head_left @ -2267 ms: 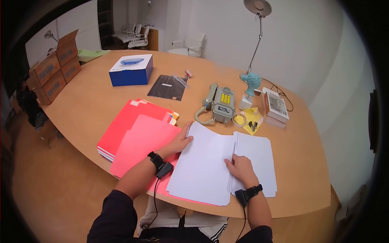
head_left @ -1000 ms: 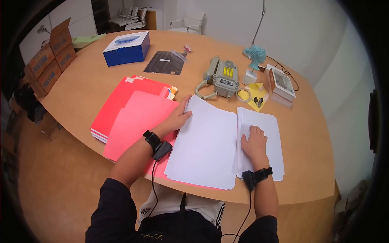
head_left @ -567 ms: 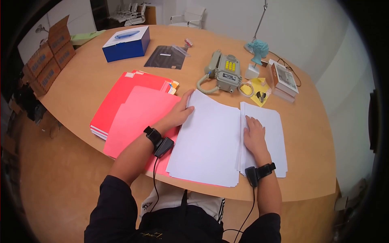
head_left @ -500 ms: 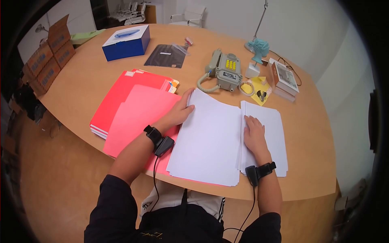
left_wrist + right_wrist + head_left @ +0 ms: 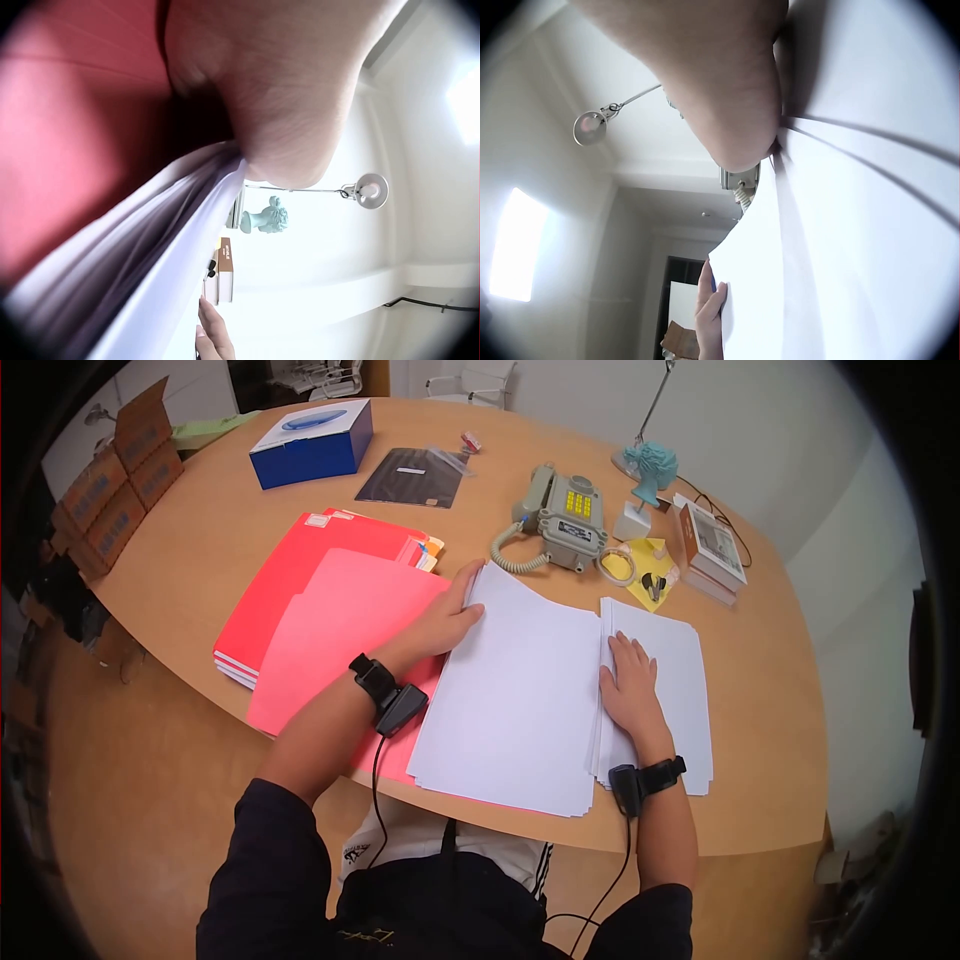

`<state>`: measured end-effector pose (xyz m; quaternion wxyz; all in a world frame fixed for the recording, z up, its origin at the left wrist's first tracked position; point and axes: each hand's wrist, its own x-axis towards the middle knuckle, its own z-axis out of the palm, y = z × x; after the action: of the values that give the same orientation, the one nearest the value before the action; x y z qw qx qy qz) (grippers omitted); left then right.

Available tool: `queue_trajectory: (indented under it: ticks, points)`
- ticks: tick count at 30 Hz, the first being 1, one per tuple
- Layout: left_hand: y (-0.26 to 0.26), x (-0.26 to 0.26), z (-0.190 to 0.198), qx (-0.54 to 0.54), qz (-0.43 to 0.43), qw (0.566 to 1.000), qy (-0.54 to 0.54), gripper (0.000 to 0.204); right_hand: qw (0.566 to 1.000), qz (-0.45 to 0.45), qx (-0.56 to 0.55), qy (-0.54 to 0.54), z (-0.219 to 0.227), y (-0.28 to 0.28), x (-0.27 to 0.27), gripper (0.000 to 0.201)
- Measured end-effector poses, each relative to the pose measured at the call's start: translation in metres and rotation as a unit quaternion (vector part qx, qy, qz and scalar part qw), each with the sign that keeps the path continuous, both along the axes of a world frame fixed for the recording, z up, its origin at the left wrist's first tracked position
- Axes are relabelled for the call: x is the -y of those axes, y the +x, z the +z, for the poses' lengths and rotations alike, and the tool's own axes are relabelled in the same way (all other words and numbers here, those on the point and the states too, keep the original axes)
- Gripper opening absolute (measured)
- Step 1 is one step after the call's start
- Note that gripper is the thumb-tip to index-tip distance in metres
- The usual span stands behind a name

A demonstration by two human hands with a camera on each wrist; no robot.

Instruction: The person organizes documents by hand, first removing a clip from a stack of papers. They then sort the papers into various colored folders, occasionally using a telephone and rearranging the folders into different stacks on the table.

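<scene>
My left hand [image 5: 448,624] grips the left edge of a stack of white paper [image 5: 520,695], thumb on top and fingers behind the edge. In the left wrist view the sheets [image 5: 150,247] bow up and fan apart under that hand. My right hand [image 5: 630,690] rests on a second, partly covered paper stack [image 5: 685,700], fingers extended, thumb near the seam between the stacks. The right wrist view shows its palm side [image 5: 727,97] close over the sheets. A pink folder [image 5: 340,630] lies under my left forearm and reaches below the left stack.
Red folders [image 5: 285,585] lie at the left. Behind the paper stand a grey telephone [image 5: 568,525], a tape roll [image 5: 617,567], a yellow sheet [image 5: 650,555] with a black clip, books [image 5: 712,550] and a teal bust [image 5: 652,468]. Farther back are a blue box [image 5: 312,450] and a dark pouch [image 5: 405,480].
My right hand has left the seam between the stacks and moved right onto the second stack, its fingers straightening. My left hand keeps its hold. The head view has tilted down.
</scene>
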<state>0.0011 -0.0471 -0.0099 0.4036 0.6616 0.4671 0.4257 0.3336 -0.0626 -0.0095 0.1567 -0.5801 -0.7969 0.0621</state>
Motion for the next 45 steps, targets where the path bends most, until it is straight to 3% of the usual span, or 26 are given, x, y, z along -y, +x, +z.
queue_trajectory:
  ticks: [13, 16, 29, 34, 37, 42, 45]
  points:
    - [-0.001, -0.001, -0.004, -0.030, 0.009, 0.998, 0.048, 0.068, 0.999, -0.021, 0.028, 0.007, -0.004, -0.004, -0.004, 0.056]
    - [0.000, -0.002, -0.002, -0.004, -0.003, 1.000, -0.025, 0.067, 0.999, -0.019, 0.021, 0.018, -0.008, -0.001, -0.006, 0.057]
    - [-0.001, 0.001, -0.001, -0.037, 0.004, 0.999, 0.032, 0.068, 0.999, -0.017, 0.031, 0.010, -0.003, -0.002, -0.003, 0.057]
    - [-0.002, 0.001, 0.001, -0.047, 0.009, 0.998, 0.039, 0.070, 0.999, -0.028, 0.017, 0.033, -0.007, 0.000, -0.005, 0.059]
    - [-0.001, 0.004, 0.010, 0.004, -0.021, 0.998, -0.052, 0.070, 0.999, -0.009, 0.009, 0.042, -0.004, 0.000, -0.005, 0.058]
    - [-0.001, 0.002, 0.002, -0.040, 0.008, 0.999, 0.028, 0.073, 0.995, -0.006, -0.029, 0.091, 0.001, -0.004, -0.002, 0.053]
    - [-0.001, 0.000, -0.001, -0.009, -0.004, 1.000, -0.001, 0.073, 0.988, -0.030, -0.061, 0.141, 0.010, -0.001, -0.002, 0.046]
